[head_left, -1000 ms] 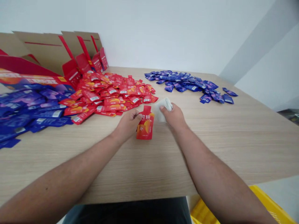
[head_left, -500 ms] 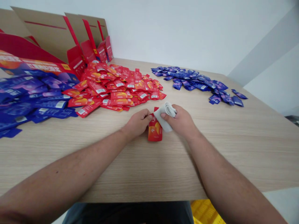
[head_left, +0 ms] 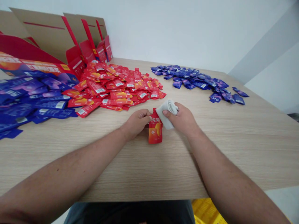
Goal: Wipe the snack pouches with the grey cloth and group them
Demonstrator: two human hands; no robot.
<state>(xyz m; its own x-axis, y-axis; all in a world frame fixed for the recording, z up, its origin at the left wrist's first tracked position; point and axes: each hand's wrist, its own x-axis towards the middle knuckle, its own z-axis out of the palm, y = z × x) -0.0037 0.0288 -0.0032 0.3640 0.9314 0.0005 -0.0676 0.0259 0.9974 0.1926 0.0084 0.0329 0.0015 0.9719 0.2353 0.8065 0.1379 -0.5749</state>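
Between thumb and fingers, my left hand [head_left: 139,122] pinches the upper left edge of a red pouch [head_left: 155,132] with orange fruit printed on it. The pouch is held with its printed front toward me, above the wooden table [head_left: 144,174]. My right hand [head_left: 182,118] grips a folded white cloth [head_left: 167,116] at the upper right edge of the pouch. The cloth overlaps that edge slightly; whether it presses on the pouch I cannot tell. My right fingers behind the cloth are hidden.
A heap of red pouches [head_left: 119,88] lies beyond my left hand. Blue pouches [head_left: 42,99] are piled at the left, and more blue pouches [head_left: 196,79] at the back right. Open cardboard boxes [head_left: 42,28] stand at the back left. Below the table edge is a yellow crate [head_left: 207,211].
The cloth in my right hand has shifted slightly up and right, uncovering more of the lettering on the pouch. My left hand keeps its pinch on the pouch.
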